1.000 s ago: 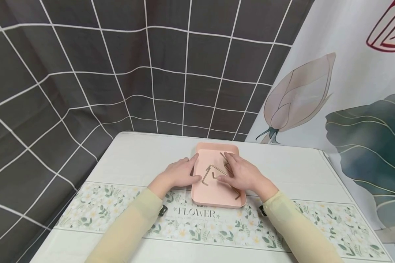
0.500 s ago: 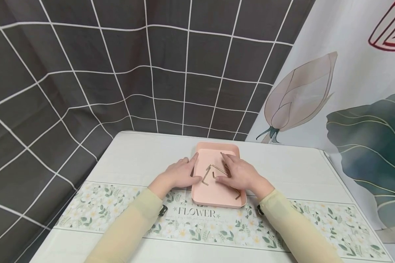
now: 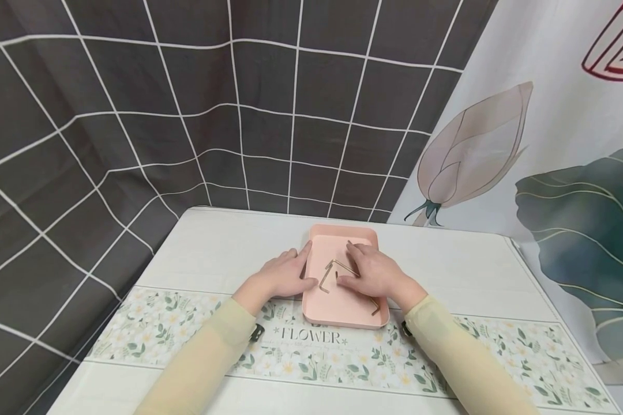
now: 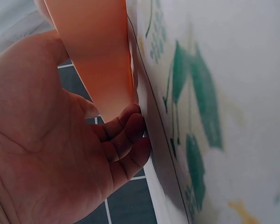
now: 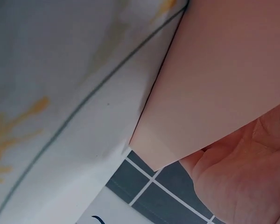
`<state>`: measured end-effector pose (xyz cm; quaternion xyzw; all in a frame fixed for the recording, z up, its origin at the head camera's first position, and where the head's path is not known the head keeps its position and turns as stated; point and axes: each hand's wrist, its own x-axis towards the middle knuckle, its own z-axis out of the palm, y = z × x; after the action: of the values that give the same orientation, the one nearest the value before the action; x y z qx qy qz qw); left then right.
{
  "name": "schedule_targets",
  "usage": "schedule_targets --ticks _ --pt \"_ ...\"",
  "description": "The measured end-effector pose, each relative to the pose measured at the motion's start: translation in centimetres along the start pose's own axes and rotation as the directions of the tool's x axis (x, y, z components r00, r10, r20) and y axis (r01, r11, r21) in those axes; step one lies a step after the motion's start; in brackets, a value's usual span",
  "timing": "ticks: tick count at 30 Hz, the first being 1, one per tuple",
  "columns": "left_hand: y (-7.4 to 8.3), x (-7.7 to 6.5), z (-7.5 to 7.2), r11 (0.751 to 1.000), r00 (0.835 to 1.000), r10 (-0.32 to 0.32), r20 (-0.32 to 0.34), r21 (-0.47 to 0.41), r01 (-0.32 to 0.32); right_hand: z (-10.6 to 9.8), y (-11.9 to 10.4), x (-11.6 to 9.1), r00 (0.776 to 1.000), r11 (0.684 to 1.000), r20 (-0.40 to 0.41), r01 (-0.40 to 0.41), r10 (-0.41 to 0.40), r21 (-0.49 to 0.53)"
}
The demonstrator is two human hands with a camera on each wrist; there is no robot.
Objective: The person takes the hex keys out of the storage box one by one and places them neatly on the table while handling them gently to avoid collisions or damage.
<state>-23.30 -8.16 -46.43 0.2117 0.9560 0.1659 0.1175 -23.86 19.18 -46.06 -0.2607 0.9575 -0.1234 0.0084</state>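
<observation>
The hex keys [image 3: 325, 276] lie loose on the floor of the pink tray [image 3: 337, 308], which sits flat on the surface [image 3: 223, 248]. One lies near the middle, angled toward the near end, with its upper end by a longer one that slopes off beneath the right hand [image 3: 376, 272]; another shows its bent end near the tray's near right corner. A short key [image 3: 336, 275] has only its upright tip showing, just beside the right thumb. The left hand [image 3: 282, 274] holds the tray's left side, thumb over the rim and the other fingers bent against the outside wall. The right hand reaches over the right rim, its visible fingers stretched out and spread from the thumb, closed round nothing that shows; what the tips touch underneath is hidden. The keys look like bare metal, so they should be light, stiff and in no danger of breaking, but thin and smooth enough to roll or skid on the tray. The upturned bends probably offer the easiest pinch; a long shank lying flat would need a fingertip worked under it. The tray seems to be light, fairly rigid plastic, best steadied by its side walls.
</observation>
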Motion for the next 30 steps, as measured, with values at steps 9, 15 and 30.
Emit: schedule_targets --ticks 9,15,30 --pt "0.3 -0.2 -0.1 1.000 1.000 -0.017 0.002 -0.006 0.017 -0.1 0.3 0.5 0.999 0.999 -0.032 0.034 -0.035 -0.036" --pt "0.2 -0.2 0.1 1.000 1.000 -0.015 0.001 -0.017 0.015 -0.2 0.5 1.0 0.998 0.998 -0.031 0.047 -0.049 -0.050" --pt "0.0 -0.3 0.0 1.000 1.000 0.013 -0.016 -0.013 -0.013 -0.1 1.2 2.5 0.991 0.991 -0.027 0.127 -0.128 -0.035"
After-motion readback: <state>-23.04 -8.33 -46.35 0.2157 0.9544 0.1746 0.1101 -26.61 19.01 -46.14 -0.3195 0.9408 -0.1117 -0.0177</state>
